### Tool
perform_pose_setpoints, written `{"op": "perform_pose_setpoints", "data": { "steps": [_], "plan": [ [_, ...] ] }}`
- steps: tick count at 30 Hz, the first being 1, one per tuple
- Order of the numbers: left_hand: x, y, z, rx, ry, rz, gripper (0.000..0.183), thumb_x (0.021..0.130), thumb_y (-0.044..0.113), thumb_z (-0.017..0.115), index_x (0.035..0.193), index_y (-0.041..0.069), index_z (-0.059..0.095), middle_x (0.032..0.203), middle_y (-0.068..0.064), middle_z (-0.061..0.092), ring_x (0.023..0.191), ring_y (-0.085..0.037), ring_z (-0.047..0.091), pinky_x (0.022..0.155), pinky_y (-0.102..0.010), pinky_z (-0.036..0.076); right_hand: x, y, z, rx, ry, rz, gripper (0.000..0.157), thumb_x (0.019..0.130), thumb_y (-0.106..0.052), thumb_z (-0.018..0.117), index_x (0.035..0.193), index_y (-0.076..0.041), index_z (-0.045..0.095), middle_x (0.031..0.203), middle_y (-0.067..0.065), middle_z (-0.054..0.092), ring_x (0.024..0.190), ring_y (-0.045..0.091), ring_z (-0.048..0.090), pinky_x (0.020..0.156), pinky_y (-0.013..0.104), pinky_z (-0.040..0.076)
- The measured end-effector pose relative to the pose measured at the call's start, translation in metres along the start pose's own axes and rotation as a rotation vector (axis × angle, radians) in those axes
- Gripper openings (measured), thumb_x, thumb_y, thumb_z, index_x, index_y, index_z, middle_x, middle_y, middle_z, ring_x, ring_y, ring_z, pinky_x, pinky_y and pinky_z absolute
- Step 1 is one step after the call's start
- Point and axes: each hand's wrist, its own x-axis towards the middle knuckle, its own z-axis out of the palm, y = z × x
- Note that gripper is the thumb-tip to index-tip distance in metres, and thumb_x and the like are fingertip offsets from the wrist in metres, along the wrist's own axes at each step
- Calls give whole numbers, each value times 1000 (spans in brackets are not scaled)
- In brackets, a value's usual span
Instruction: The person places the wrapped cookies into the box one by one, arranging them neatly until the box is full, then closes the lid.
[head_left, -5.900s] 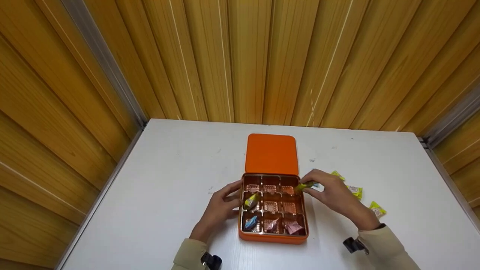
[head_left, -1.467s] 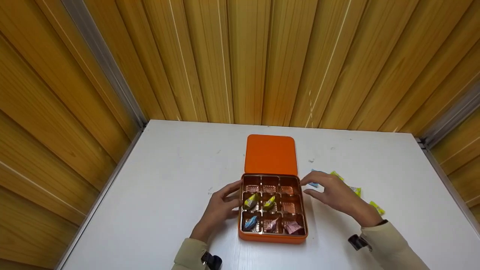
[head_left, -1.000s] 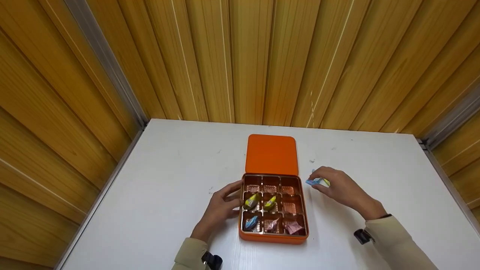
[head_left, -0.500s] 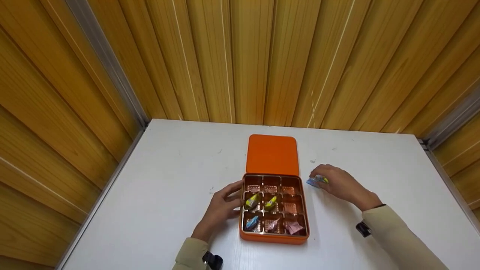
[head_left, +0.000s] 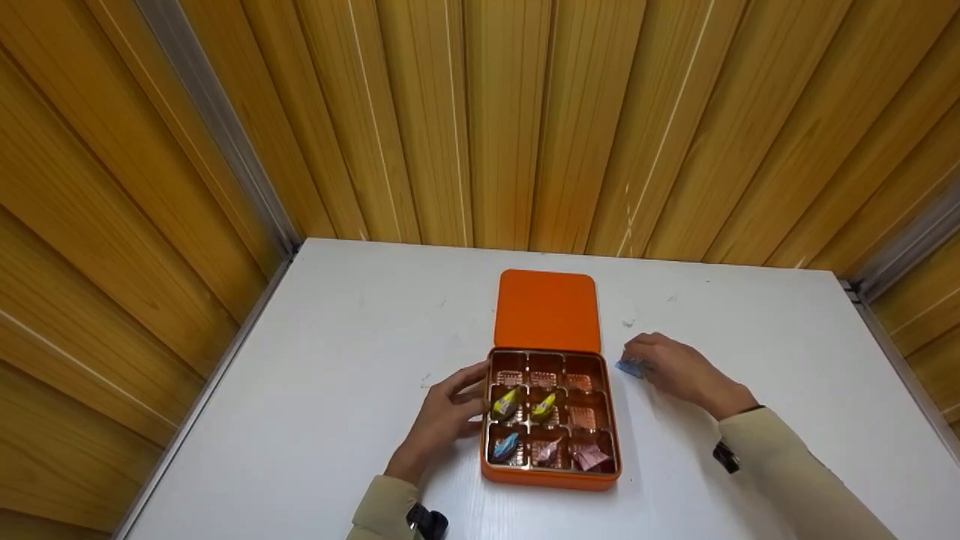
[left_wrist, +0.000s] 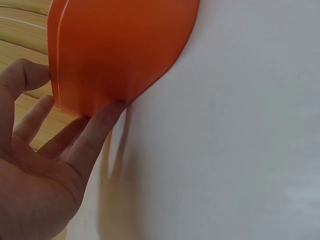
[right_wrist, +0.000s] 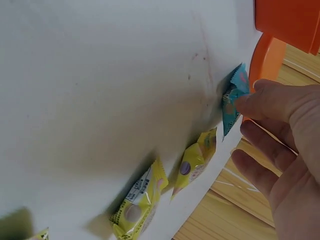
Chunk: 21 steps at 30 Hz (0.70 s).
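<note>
from here i saw right fingers (right_wrist: pixel 270 102) pinching one blue packet (right_wrist: pixel 235 91) beside one orange box (head_left: pixel 551 478) on the desk (head_left: pixel 375 337); left fingers (left_wrist: pixel 95 132), spread, touched the box. inside lay five packets (head_left: pixel 506 405): two yellow, one blue, two pink; outside, three yellow packets (right_wrist: pixel 196 160).

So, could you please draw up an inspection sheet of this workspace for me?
Surface: white table, a few dark marks.
Job's things: orange box, lid open, holding two yellow sweets, two pink sweets and one blue sweet; at least two loose yellow sweets lie on the table.
Clutter: nothing seen.
Hands: left hand touches the box's left side; right hand pinches a loose blue sweet.
Cables: nothing seen.
Surroundings: wood-look panels, grey metal posts.
</note>
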Motion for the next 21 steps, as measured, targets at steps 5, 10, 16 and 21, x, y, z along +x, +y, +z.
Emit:
{"op": "perform_pose_setpoints", "data": {
  "steps": [5,10,16,21],
  "plan": [
    [-1,0,0,-8,5,2,61,96,3,70,155,12,57,156,-21,52,128,-37,64,84,-48,63,0,1,2,-11,2,16,31,85,18,75,108,-4,78,111,10,73,108,34,69,92,54,58],
    [0,-1,0,2,4,8,61,96,4,71,155,14,58,156,-20,52,129,-37,63,85,-48,63,1,2,3,-12,-5,48,30,85,17,77,107,-3,79,109,9,72,106,33,68,93,53,58],
    [1,-2,0,1,8,13,61,96,3,71,155,15,58,156,-19,53,129,-37,63,85,-48,63,0,3,6,7,7,49,28,87,12,77,110,-3,78,109,9,71,103,32,68,93,53,58],
    [-1,-1,1,23,13,17,61,96,6,72,155,16,58,157,-17,53,131,-37,62,85,-48,63,0,2,9,18,11,60,25,90,6,78,114,-3,77,110,8,70,104,31,68,93,54,58]
  ]
}}
